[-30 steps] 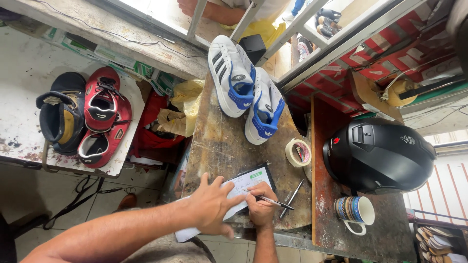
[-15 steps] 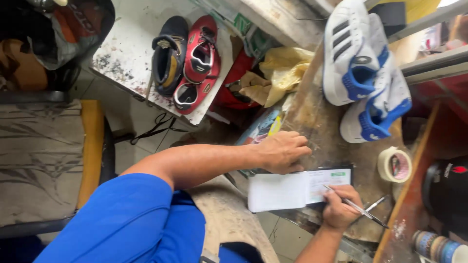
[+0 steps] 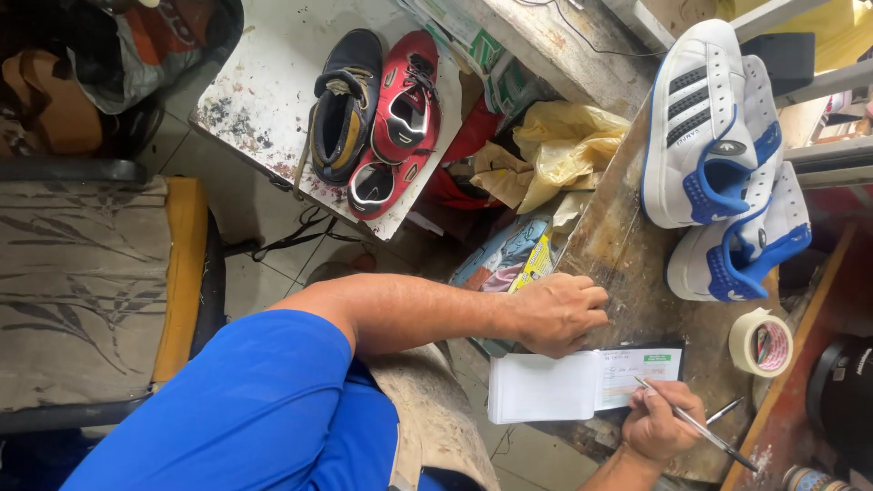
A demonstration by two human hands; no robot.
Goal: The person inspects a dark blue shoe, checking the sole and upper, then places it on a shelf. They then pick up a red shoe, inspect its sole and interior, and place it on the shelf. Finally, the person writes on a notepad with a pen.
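Observation:
My left hand (image 3: 556,312) rests closed on the worn wooden bench top (image 3: 627,245), just above an open white receipt pad (image 3: 582,382). My right hand (image 3: 662,422) grips a slim pen (image 3: 696,425) whose tip touches the pad's printed page. A second metal pen or tool (image 3: 725,411) lies beside the right hand. A pair of white sneakers with blue trim (image 3: 723,164) lies on the bench beyond the pad.
A roll of tape (image 3: 760,343) sits right of the pad, a black helmet (image 3: 841,391) at the right edge. A black shoe (image 3: 343,100) and red shoes (image 3: 396,127) lie on a stained white board. Yellow bags (image 3: 559,150) and a padded chair (image 3: 91,291) are nearby.
The view swung left and down, bringing my blue sleeve and the chair into sight. My left hand moved off the pad onto the bench; the right hand keeps the pen on the page.

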